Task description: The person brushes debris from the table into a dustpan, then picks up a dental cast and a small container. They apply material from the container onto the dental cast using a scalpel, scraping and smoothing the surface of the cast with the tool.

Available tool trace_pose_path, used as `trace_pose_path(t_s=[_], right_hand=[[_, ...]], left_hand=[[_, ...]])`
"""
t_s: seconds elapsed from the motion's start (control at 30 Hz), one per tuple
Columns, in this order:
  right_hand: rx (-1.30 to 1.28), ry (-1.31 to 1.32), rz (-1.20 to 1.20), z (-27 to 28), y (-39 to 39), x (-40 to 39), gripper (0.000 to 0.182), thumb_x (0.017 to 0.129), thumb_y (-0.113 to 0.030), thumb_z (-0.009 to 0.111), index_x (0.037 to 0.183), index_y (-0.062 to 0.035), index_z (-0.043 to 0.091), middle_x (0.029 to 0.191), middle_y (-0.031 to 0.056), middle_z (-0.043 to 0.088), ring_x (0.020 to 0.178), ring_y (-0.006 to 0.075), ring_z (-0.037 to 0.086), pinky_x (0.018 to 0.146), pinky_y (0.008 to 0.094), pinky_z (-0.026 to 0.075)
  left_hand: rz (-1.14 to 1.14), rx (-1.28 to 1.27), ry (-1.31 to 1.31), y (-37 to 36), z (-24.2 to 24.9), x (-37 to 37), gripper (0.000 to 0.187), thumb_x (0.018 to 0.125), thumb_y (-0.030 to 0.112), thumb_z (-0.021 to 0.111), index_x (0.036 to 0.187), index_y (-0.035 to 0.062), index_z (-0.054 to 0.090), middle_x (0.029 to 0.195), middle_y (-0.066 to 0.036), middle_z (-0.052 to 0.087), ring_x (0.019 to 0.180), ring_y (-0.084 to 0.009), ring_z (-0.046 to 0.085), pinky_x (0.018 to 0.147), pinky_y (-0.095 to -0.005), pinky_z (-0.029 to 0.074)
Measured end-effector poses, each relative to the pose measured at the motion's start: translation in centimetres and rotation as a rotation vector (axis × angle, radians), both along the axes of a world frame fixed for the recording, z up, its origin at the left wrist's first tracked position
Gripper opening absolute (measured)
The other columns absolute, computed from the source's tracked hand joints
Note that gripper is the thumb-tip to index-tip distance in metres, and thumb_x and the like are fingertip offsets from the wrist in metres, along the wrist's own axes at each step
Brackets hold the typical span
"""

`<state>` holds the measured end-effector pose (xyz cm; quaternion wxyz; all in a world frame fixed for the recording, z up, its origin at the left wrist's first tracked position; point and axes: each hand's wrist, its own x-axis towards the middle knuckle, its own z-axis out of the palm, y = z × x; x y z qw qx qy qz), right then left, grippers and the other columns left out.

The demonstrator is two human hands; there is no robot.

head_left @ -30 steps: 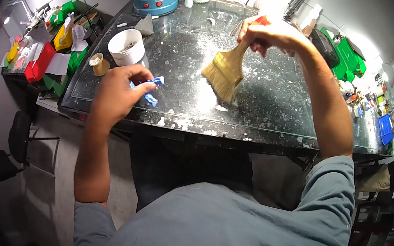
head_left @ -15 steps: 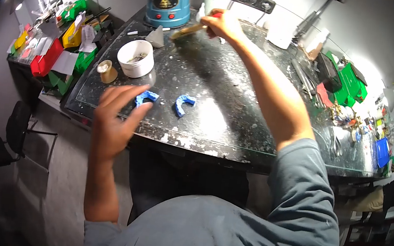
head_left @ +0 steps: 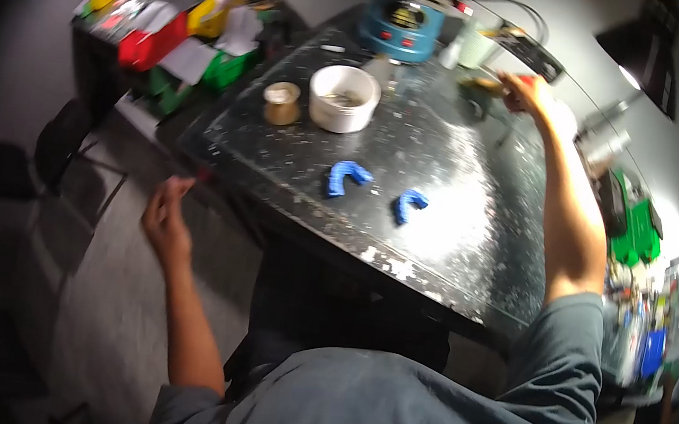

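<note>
My right hand [head_left: 522, 95] is closed around a brush [head_left: 481, 84] at the far side of the dark workbench, its brownish end pointing left. A bit of red shows at the top of the grip. My left hand [head_left: 168, 222] hangs off the bench's left front edge with its fingers pinched together. A small red blur sits just past those fingertips, and I cannot make out whether they hold it. Two blue horseshoe-shaped dental arch models, a left one [head_left: 346, 177] and a smaller right one [head_left: 409, 207], lie on the bench between my hands, touched by neither.
A white tub [head_left: 342, 116] and a small tan cup [head_left: 281, 105] stand left on the speckled bench [head_left: 277, 173]. Behind them is a blue machine [head_left: 402, 31]. A black lamp [head_left: 646, 54] hangs at back right. Coloured bins and a dark chair [head_left: 17, 171] are at left.
My left hand has drawn back from beside the left blue model, off the bench edge, its fingers now pinched. The view has turned left. My right hand still grips the brush.
</note>
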<state>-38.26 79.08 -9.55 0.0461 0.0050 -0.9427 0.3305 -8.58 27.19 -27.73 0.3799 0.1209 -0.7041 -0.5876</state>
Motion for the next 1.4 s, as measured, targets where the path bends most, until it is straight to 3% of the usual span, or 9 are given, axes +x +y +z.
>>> trace_pose_path(t_s=[0.2, 0.37, 0.5, 0.53, 0.6, 0.77, 0.83, 1.13, 1.4], right_hand=[[0.019, -0.124, 0.137, 0.3, -0.7, 2.8, 0.032, 0.090, -0.032, 0.063, 0.102, -0.0036, 0.068, 0.078, 0.0046, 0.064, 0.067, 0.0123, 0.062, 0.066, 0.0267, 0.055], [0.002, -0.238, 0.340, 3.6, 2.4, 5.1, 0.035, 0.085, -0.037, 0.065, 0.098, -0.0047, 0.070, 0.077, 0.0052, 0.069, 0.068, 0.0137, 0.066, 0.063, 0.0274, 0.053], [-0.100, -0.013, 0.352, 2.7, 4.1, 4.1, 0.033, 0.091, -0.030, 0.060, 0.105, -0.0015, 0.069, 0.083, 0.0077, 0.070, 0.072, 0.0150, 0.068, 0.069, 0.0281, 0.055], [-0.073, 0.025, 0.328, 1.9, 4.3, 3.3, 0.032, 0.090, -0.029, 0.062, 0.102, -0.0006, 0.070, 0.083, 0.0092, 0.070, 0.072, 0.0155, 0.068, 0.072, 0.0281, 0.055], [0.216, 0.100, 0.086, 0.5, 3.2, 3.8, 0.030, 0.086, -0.035, 0.062, 0.095, -0.0094, 0.074, 0.076, 0.0050, 0.071, 0.070, 0.0121, 0.068, 0.070, 0.0286, 0.054], [0.217, 0.153, 0.083, 0.0, 0.5, 6.8, 0.030, 0.088, -0.035, 0.060, 0.093, -0.0088, 0.073, 0.065, 0.0029, 0.070, 0.063, 0.0121, 0.067, 0.066, 0.0277, 0.053], [0.462, 0.148, 0.157, 3.1, -2.2, 11.5, 0.028, 0.089, -0.033, 0.059, 0.094, -0.0083, 0.073, 0.066, 0.0025, 0.070, 0.063, 0.0120, 0.067, 0.067, 0.0279, 0.053], [0.510, 0.182, 0.017, 6.1, 6.4, 10.9, 0.031, 0.085, -0.037, 0.059, 0.082, -0.0102, 0.074, 0.064, 0.0053, 0.069, 0.063, 0.0145, 0.069, 0.064, 0.0289, 0.053], [0.538, 0.125, 0.016, 2.5, 7.2, 9.8, 0.034, 0.083, -0.038, 0.061, 0.081, -0.0065, 0.073, 0.063, 0.0072, 0.068, 0.061, 0.0199, 0.068, 0.065, 0.0338, 0.053]], left_hand=[[0.121, -0.155, -0.098, -7.9, -6.2, -6.1, 0.032, 0.092, 0.023, 0.063, 0.111, -0.0022, 0.062, 0.105, -0.014, 0.068, 0.097, -0.0233, 0.065, 0.088, -0.0350, 0.048], [-0.299, -0.306, -0.311, -12.3, -12.8, -11.8, 0.050, 0.084, 0.036, 0.069, 0.117, -0.0019, 0.061, 0.110, -0.017, 0.067, 0.104, -0.0233, 0.063, 0.091, -0.0363, 0.048], [-0.182, -1.772, -0.513, -17.3, -20.5, -16.5, 0.025, 0.082, 0.021, 0.060, 0.099, 0.0046, 0.068, 0.093, -0.015, 0.069, 0.082, -0.0292, 0.067, 0.073, -0.0419, 0.052], [-0.199, -1.783, -0.483, -18.2, -22.5, -18.1, 0.025, 0.082, 0.021, 0.060, 0.099, 0.0046, 0.068, 0.093, -0.015, 0.069, 0.082, -0.0292, 0.067, 0.073, -0.0419, 0.052], [-0.107, -1.611, 0.125, -18.8, -24.7, -20.1, 0.019, 0.079, 0.018, 0.058, 0.091, 0.0086, 0.068, 0.085, -0.012, 0.067, 0.076, -0.0297, 0.066, 0.066, -0.0421, 0.051], [-0.289, -1.309, -0.318, -15.9, -21.3, -17.4, 0.022, 0.080, 0.016, 0.061, 0.099, 0.0045, 0.066, 0.093, -0.014, 0.067, 0.086, -0.0277, 0.064, 0.080, -0.0367, 0.049], [-0.451, -0.204, -0.375, -13.4, -17.5, -14.3, 0.025, 0.086, 0.017, 0.064, 0.106, 0.0001, 0.063, 0.099, -0.015, 0.066, 0.091, -0.0243, 0.063, 0.085, -0.0330, 0.046], [-0.189, -0.373, -0.550, -9.4, -9.6, -0.9, 0.034, 0.093, 0.023, 0.060, 0.115, -0.0039, 0.058, 0.101, -0.013, 0.065, 0.092, -0.0221, 0.060, 0.086, -0.0329, 0.044], [-0.100, -0.229, -0.664, -5.8, -6.4, 5.7, 0.022, 0.094, 0.024, 0.060, 0.094, 0.0026, 0.056, 0.073, 0.001, 0.047, 0.063, -0.0091, 0.041, 0.058, -0.0259, 0.036]])
